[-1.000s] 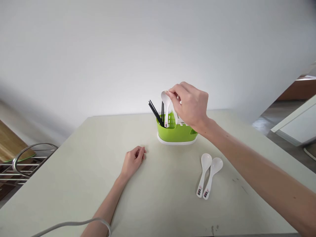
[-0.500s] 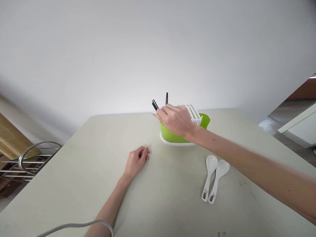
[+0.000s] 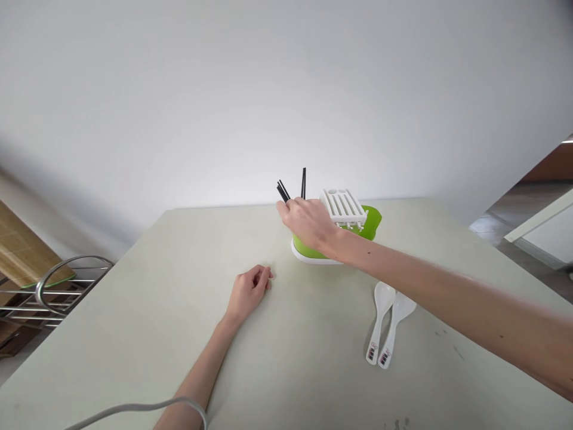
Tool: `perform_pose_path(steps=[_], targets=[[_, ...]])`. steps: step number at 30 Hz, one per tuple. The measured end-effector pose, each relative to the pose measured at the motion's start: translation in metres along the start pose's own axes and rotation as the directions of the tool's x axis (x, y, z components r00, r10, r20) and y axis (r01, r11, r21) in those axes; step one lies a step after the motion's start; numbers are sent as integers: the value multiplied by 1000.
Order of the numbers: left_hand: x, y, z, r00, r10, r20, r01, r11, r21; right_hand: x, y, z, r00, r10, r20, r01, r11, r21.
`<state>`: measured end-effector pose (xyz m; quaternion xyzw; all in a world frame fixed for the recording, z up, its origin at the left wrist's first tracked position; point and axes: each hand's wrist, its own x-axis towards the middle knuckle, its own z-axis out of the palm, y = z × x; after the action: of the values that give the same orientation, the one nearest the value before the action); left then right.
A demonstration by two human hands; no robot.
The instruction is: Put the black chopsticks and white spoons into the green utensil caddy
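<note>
My right hand (image 3: pixel 308 221) reaches over the left part of a green and white utensil holder (image 3: pixel 308 252), its fingers curled down. Whatever they grip is hidden behind the hand. Several black chopsticks (image 3: pixel 282 190) lean out to the left just above the fingers, and more black chopsticks (image 3: pixel 303 183) stand nearly upright behind the knuckles. The holder's white slotted rack (image 3: pixel 344 206) shows to the right of the hand. Loosely closed, my left hand (image 3: pixel 251 289) rests on the table in front of the holder, with nothing visible in it.
Two white spoons (image 3: pixel 380 319) lie side by side on the pale table (image 3: pixel 304 358), under the right forearm. A grey cable (image 3: pixel 129 408) crosses the left forearm. A metal rack (image 3: pixel 40 298) with a wooden board (image 3: pixel 29 248) stands at the left. The wall rises behind.
My right hand has shifted left and slightly down along the holder, uncovering more of the white slotted rack. My left hand and the spoons have stayed put.
</note>
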<state>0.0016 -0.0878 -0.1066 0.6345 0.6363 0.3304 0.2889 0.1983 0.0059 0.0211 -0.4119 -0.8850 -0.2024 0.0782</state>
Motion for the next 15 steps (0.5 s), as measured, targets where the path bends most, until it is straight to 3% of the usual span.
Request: perform_pose_path(steps=[9,12,15], targets=[[1,-1,-2,1000,17,-1,-17,1000,-8,4,-3,7,997,47,65,-50,998,39],[1,-2,-3,1000,8,-5,-9,998,-59,-4,-4,2,997,72,37,-75,995,63],[1,-2,-4,1000,6,-9,-7,997,-77,-30,-6,-9,997,49,-55,-42,991,130]])
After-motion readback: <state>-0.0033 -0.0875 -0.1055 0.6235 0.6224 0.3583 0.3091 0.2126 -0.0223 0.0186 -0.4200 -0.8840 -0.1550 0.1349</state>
